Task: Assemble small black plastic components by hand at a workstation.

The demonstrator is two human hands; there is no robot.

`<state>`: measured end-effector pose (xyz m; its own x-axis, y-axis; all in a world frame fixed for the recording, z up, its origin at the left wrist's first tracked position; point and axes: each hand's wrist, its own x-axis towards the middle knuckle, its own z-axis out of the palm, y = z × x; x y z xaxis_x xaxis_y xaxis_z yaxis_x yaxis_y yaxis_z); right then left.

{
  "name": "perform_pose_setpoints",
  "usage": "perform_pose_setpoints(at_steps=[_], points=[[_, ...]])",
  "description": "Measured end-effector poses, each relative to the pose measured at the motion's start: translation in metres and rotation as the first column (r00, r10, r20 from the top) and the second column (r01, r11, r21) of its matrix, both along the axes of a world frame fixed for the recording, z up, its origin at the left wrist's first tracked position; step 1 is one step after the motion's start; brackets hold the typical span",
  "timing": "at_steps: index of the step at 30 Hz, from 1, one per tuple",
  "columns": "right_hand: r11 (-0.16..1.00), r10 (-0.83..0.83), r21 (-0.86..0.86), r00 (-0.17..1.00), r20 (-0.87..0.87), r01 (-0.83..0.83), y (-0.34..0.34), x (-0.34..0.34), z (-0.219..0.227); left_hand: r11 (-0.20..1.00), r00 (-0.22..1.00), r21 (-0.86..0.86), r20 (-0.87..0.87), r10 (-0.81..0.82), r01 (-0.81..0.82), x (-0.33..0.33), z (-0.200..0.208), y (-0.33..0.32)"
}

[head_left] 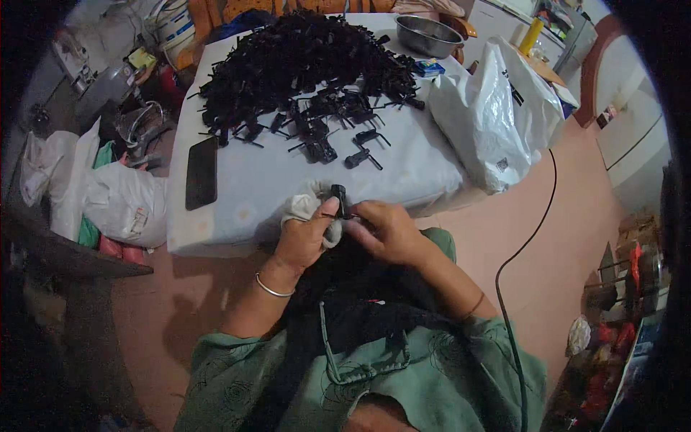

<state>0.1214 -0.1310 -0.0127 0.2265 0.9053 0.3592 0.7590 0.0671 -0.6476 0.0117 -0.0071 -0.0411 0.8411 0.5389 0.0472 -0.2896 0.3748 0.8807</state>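
Observation:
Just off the table's near edge, my left hand (303, 240) is closed on a small black plastic part (339, 193), its thumb pressed against it. White cloth (301, 207), perhaps a glove, is bunched around the fingers of that hand. My right hand (389, 232) meets the same part from the other side, thumb and fingers pinched at its lower end. The exact grip there is partly hidden. Beyond my hands, a large heap of similar black parts (288, 65) with thin rods covers the far table. A few loose black parts (366, 149) lie at its near edge.
A black phone (201, 173) lies on the white-covered table (245, 216) at the left. At the right stand a white plastic bag (482, 115) and, behind it, a metal bowl (430, 36). A black cable (504, 288) runs down the right side. More bags (126, 201) sit at far left.

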Motion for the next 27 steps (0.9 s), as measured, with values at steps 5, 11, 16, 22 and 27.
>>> perform_pose_setpoints(at_steps=[5,11,16,22,27], points=[[0.962,-0.137,0.244,0.99,0.043,0.123,0.004,-0.019,0.008,0.767,0.977,0.625,-0.025,0.21,-0.149,-0.006,0.009,-0.006],[0.989,-0.131,-0.005,0.849,-0.513,0.15,0.009,-0.009,0.002,0.882,0.982,0.466,-0.188,0.014,0.077,-0.021,0.027,-0.016],[0.997,-0.033,0.061,0.975,-0.22,0.048,0.005,-0.015,-0.004,0.723,0.98,0.673,0.015,0.199,-0.157,-0.018,0.012,-0.015],[0.997,-0.027,0.05,0.835,-0.549,0.065,0.011,-0.023,-0.03,0.237,0.948,0.956,0.095,0.304,-0.172,-0.021,0.022,-0.018],[0.999,-0.05,-0.019,0.745,-0.666,0.05,0.012,-0.027,-0.032,0.372,0.937,0.919,-0.007,0.349,-0.132,-0.023,0.011,-0.021]])
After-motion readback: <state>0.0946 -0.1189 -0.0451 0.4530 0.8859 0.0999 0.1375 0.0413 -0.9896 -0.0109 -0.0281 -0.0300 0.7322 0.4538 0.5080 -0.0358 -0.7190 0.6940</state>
